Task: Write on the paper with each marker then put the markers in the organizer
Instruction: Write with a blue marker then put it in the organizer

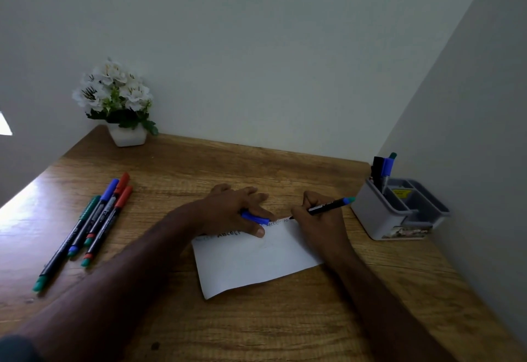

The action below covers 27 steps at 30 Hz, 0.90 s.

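Observation:
A white sheet of paper (256,264) lies on the wooden desk (256,327), with handwritten letters along its far edge. My right hand (319,222) grips a black marker (328,207) with a blue end, its tip on the paper's top edge. My left hand (236,213) presses down on the paper's upper left part and holds a blue cap (255,218) under its fingers. Several markers (91,225) with blue, red and green caps lie at the left. A grey organizer (379,216) stands at the right with three markers (383,170) upright in it.
A white pot of white flowers (119,105) stands in the far left corner. Walls close the desk at the back and the right, right behind the organizer.

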{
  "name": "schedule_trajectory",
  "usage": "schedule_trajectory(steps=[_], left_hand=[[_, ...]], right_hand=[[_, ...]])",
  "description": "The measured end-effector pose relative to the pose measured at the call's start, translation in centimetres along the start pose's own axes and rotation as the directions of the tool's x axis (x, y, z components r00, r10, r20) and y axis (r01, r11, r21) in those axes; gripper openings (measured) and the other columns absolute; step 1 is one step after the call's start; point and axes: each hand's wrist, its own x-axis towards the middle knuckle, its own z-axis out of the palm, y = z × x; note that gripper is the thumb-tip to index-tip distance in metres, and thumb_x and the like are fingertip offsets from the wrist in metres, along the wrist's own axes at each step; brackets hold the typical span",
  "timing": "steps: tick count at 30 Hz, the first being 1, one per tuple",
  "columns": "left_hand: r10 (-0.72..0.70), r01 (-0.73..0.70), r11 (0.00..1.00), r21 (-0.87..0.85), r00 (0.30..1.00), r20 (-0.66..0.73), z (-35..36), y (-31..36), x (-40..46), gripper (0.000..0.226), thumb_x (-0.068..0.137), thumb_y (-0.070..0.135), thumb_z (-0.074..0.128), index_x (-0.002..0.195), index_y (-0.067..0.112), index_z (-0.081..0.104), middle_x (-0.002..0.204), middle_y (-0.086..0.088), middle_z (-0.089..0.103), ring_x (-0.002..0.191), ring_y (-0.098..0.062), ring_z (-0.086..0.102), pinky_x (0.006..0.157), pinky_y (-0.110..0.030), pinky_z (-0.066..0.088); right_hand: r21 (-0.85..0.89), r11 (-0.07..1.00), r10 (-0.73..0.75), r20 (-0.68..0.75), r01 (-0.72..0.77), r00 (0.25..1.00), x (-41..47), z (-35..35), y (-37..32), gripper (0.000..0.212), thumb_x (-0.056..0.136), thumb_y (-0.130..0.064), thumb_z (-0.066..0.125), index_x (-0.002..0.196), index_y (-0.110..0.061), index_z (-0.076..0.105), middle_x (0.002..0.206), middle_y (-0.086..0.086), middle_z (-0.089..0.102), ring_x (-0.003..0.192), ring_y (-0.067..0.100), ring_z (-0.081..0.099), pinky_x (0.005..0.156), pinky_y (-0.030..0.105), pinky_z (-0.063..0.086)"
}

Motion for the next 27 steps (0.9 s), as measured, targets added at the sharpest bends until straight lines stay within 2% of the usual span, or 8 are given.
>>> schedule_trajectory(steps=[6, 12, 17, 23, 27], left_hand=[[0.009, -0.009, 1.0, 0.015, 1.0, 0.005, -0.14, 0.28, -0.09, 0.049, 0.093, 0.054, 0.048, 0.14, 0.041, 0.043, 0.162, 0.011, 0.008, 0.148, -0.009, -0.005, 0.115, -0.046, -0.011], [0.007, -0.007, 1.0, 0.01, 1.0, 0.001, -0.2, 0.4, -0.22, 0.049, 0.092, 0.054, 0.049, 0.14, 0.043, 0.043, 0.162, 0.011, 0.008, 0.148, -0.009, -0.004, 0.115, -0.046, -0.01], [0.004, -0.004, 1.0, -0.002, 1.0, 0.0, -0.33, 0.61, -0.32, 0.048, 0.093, 0.053, 0.049, 0.139, 0.043, 0.044, 0.162, 0.011, 0.008, 0.148, -0.009, -0.004, 0.115, -0.046, -0.011], [-0.013, 0.013, 1.0, 0.016, 1.0, 0.011, -0.47, 0.93, -0.41, 0.05, 0.094, 0.052, 0.048, 0.142, 0.04, 0.042, 0.162, 0.009, 0.006, 0.148, -0.01, -0.003, 0.115, -0.045, -0.011], [-0.009, 0.009, 1.0, 0.007, 1.0, 0.008, -0.46, 0.88, -0.35, 0.048, 0.094, 0.052, 0.049, 0.14, 0.04, 0.043, 0.162, 0.009, 0.008, 0.148, -0.009, -0.004, 0.115, -0.045, -0.011]], right_hand=[[0.002, 1.0, 0.0, 0.005, 0.0, 1.0, 0.09, 0.09, 0.03, 0.038, 0.082, -0.004, 0.067, 0.056, -0.016, 0.041, 0.052, -0.006, 0.043, 0.047, 0.002, 0.042, 0.045, 0.015, 0.036], [0.003, 1.0, 0.017, 0.007, -0.017, 1.0, 0.04, -0.13, 0.13, 0.031, 0.081, -0.006, 0.067, 0.06, -0.01, 0.045, 0.056, 0.003, 0.045, 0.053, 0.007, 0.042, 0.046, 0.016, 0.035], [-0.028, 1.0, 0.007, 0.01, -0.007, 1.0, 0.24, 0.04, 0.18, 0.027, 0.081, -0.007, 0.066, 0.065, 0.001, 0.046, 0.06, 0.009, 0.046, 0.055, 0.011, 0.041, 0.05, 0.024, 0.037], [-0.004, 1.0, 0.002, -0.001, -0.002, 1.0, 0.1, -0.13, 0.06, 0.028, 0.081, -0.004, 0.065, 0.062, -0.007, 0.045, 0.058, 0.007, 0.043, 0.052, 0.009, 0.04, 0.045, 0.018, 0.034], [-0.011, 1.0, 0.012, 0.003, -0.012, 1.0, 0.24, 0.1, 0.04, 0.028, 0.081, -0.006, 0.066, 0.062, -0.008, 0.046, 0.058, 0.007, 0.045, 0.053, 0.01, 0.041, 0.047, 0.02, 0.035]])
